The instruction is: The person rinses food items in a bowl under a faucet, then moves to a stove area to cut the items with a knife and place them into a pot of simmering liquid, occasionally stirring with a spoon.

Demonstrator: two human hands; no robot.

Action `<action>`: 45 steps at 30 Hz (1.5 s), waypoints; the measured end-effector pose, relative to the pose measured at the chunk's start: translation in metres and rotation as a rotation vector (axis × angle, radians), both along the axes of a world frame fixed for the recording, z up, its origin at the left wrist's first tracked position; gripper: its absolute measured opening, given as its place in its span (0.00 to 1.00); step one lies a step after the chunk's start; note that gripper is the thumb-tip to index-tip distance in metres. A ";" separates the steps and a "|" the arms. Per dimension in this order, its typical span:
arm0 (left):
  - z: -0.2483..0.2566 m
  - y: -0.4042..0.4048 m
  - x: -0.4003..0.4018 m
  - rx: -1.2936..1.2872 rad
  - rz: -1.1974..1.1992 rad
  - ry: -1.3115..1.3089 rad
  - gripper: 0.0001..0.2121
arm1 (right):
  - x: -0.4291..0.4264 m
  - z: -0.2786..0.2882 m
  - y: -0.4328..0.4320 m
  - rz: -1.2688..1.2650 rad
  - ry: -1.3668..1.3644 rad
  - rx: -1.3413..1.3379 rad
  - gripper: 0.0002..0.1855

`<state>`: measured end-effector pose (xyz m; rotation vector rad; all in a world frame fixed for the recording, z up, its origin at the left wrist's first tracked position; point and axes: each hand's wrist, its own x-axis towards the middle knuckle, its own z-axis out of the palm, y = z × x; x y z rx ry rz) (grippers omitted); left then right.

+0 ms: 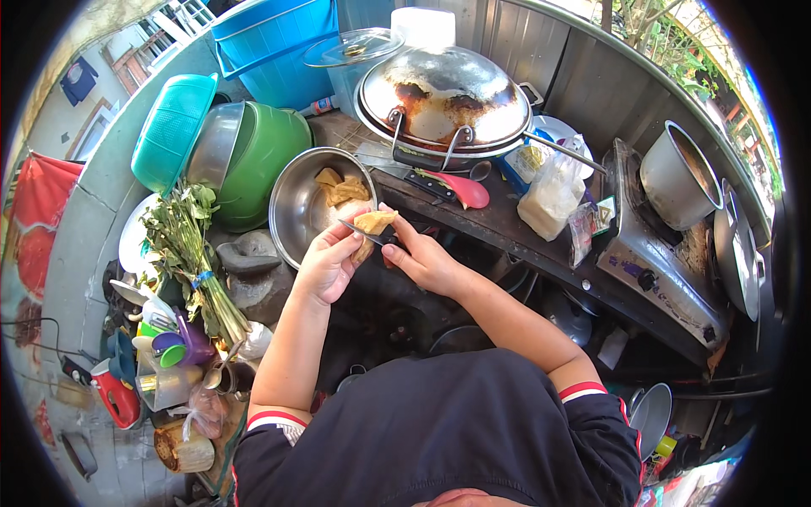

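Observation:
My left hand [332, 263] holds a yellow-brown piece of food [374, 222], perhaps fried tofu, near the rim of a steel bowl [279, 209]. My right hand [421, 263] grips a small knife [369, 235], its blade against the piece and its tip close to my left fingers. Part of the piece shows below the blade. Inside the bowl lie more yellow-brown pieces [345, 189] and something pale that I cannot make out.
Left of the bowl are a green basin [272, 158], a stone mortar [256, 291] and tied leafy greens [203, 279]. Beyond it stands a lidded wok [443, 101]. A red-pink spatula [466, 190], a bagged white block [551, 203] and a gas stove [659, 279] are to the right.

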<state>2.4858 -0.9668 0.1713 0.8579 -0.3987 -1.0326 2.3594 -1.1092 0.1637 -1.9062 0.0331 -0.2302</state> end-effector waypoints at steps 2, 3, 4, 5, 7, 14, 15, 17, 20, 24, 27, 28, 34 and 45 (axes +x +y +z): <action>0.002 0.000 -0.001 -0.025 0.020 0.044 0.18 | -0.002 0.006 -0.001 0.010 -0.001 0.025 0.31; 0.005 0.000 -0.001 -0.040 0.033 0.064 0.17 | -0.005 0.006 -0.003 0.001 0.002 0.035 0.30; 0.006 0.000 -0.003 -0.038 0.029 0.050 0.17 | -0.011 0.004 -0.006 -0.007 0.004 0.045 0.30; 0.007 0.000 -0.004 -0.037 0.024 0.036 0.17 | -0.014 0.004 -0.008 -0.015 0.007 0.056 0.30; 0.005 -0.001 -0.009 -0.021 0.001 0.025 0.17 | -0.017 0.007 -0.009 -0.023 0.006 0.076 0.29; -0.005 -0.001 -0.015 -0.011 -0.023 0.085 0.15 | 0.004 0.001 -0.013 0.048 -0.221 0.103 0.25; -0.006 -0.001 -0.014 -0.013 -0.010 0.114 0.15 | 0.004 0.003 -0.015 0.077 -0.136 0.211 0.24; -0.010 0.000 -0.011 -0.048 -0.090 0.156 0.17 | -0.008 0.018 -0.023 0.167 0.224 0.594 0.23; -0.021 -0.001 -0.011 -0.099 -0.198 0.260 0.19 | -0.021 0.025 -0.024 0.229 0.254 0.922 0.20; -0.035 -0.003 -0.015 -0.174 -0.317 0.381 0.20 | -0.030 0.028 -0.029 0.230 0.214 1.132 0.21; -0.055 -0.004 -0.018 -0.243 -0.280 0.510 0.19 | -0.035 0.043 -0.039 0.214 0.275 0.952 0.20; -0.058 -0.008 -0.025 -0.248 -0.181 0.531 0.19 | -0.036 0.046 -0.042 0.245 0.363 0.833 0.19; -0.065 -0.035 -0.058 -0.217 0.087 0.762 0.13 | -0.032 0.036 -0.021 0.132 0.526 -0.113 0.33; -0.048 -0.068 -0.105 -0.236 0.340 0.380 0.20 | -0.036 -0.022 -0.021 -0.303 -0.145 -0.385 0.25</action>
